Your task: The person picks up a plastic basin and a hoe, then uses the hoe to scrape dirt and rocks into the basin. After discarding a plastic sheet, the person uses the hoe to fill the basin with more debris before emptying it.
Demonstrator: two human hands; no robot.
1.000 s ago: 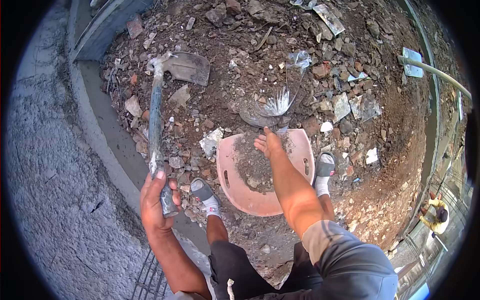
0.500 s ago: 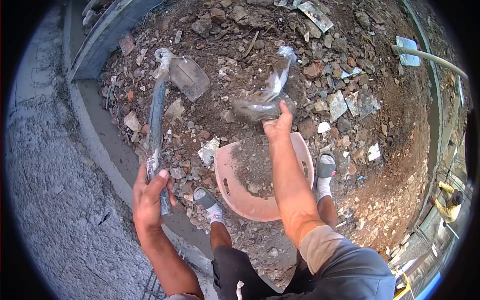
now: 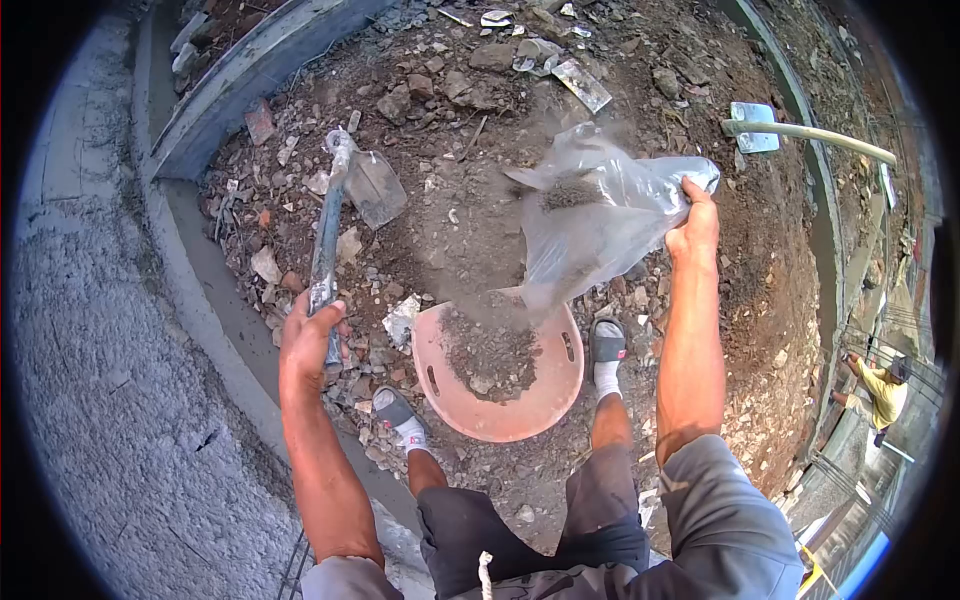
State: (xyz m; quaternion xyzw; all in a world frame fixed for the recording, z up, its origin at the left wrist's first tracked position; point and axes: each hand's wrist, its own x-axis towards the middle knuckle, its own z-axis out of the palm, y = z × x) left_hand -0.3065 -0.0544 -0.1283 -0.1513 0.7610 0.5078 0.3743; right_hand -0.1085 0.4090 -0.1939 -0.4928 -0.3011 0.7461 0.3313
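My left hand (image 3: 308, 342) is wrapped round the lower end of a hoe's (image 3: 327, 232) handle. The hoe's flat, dirt-covered blade lies on the rubble beyond. In my right hand (image 3: 694, 226) is one end of a clear plastic bag (image 3: 610, 225), spread out in the air to the left of that hand. Loose soil is flying around the bag, blurring its left side. Below it, between my feet, a pink plastic scoop pan (image 3: 497, 424) holds soil and small stones.
Broken rubble and soil (image 3: 460, 90) cover the ground. A concrete ledge (image 3: 230, 90) runs along the left. Another long-handled tool (image 3: 820, 128) lies at the upper right. A person in a yellow top (image 3: 885, 395) is at the far right.
My right hand has moved right and the plastic bag has opened out from a crumpled bunch, with soil coming off it. My left hand still grips the hoe.
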